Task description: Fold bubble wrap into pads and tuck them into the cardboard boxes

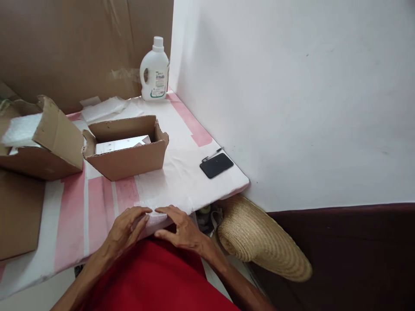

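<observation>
At the table's front edge lies a small piece of clear bubble wrap [156, 218], close to my body. My left hand [126, 226] grips its left side, with curved fingers and the thumb near the forefinger. From the other side my right hand [182, 230] holds the wrap, fingers over the top and thumb lower on the near side. The two forefingers almost meet above it. Whether anything is inside the wrap cannot be made out.
Beyond my hands stands an open cardboard box [129, 162] with white boxes inside. Another carton [61, 134] at left holds bubble-wrapped items. A phone [216, 166], a pen [212, 154], a white jug [154, 71] and plastic bags [103, 109] lie farther back. A straw hat [259, 237] hangs right.
</observation>
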Motion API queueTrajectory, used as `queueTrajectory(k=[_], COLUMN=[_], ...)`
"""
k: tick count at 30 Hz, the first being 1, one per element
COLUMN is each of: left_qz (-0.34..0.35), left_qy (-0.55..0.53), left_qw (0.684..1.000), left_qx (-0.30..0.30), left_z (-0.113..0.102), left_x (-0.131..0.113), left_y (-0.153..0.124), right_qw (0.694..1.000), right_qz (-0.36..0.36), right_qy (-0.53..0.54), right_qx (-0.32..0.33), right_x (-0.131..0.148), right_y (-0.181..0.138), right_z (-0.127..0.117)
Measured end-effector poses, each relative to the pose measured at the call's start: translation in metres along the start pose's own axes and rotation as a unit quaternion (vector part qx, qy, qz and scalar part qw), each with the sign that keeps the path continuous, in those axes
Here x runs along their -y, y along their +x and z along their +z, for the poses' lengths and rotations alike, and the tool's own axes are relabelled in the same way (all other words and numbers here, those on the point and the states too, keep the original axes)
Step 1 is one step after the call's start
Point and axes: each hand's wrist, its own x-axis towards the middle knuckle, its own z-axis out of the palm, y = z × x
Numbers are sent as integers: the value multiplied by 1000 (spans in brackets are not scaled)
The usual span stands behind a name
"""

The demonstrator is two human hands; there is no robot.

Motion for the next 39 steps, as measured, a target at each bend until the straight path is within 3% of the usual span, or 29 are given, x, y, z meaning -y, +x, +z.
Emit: queueTrajectory(k=[3,6,9,12,14,16,18,21,28,32,35,39], left_qz=[-85,-95,-21,90,111,103,99,95,152,197,194,224], left_qy=[-36,36,140,188,224,256,270,275,214,213,205,267], left_qw=[996,993,983,976,968,961,958,957,965,956,957,922], left_qx=[15,-55,-115,-57,-15,-1,-7,-8,-26,-49,-61,-169], left_z=[2,3,6,19,33,46,54,51,26,9,-31,-114], left_x=[8,18,20,16,16,20,25,32,52,45,18,-20], left_y=[13,20,12,-5,-16,-23,-27,-26,-19,-4,24,74], right_qw=[996,987,984,979,971,968,968,964,933,897,887,838], right_qz=[69,116,135,118,80,10,-51,-82,-181,-222,-256,-355], right_qy=[3,-2,-19,-69,-137,-202,-235,-254,-312,-379,-383,-391], right_qx=[-62,-110,-118,-151,-177,-149,-77,-7,0,41,27,-138], right_x=[-4,-12,-18,-18,-15,-12,-11,-17,-35,-18,23,95], right_y=[6,19,30,33,30,26,20,12,25,50,76,129], right_z=[12,23,29,32,33,34,33,29,21,6,-30,-86])
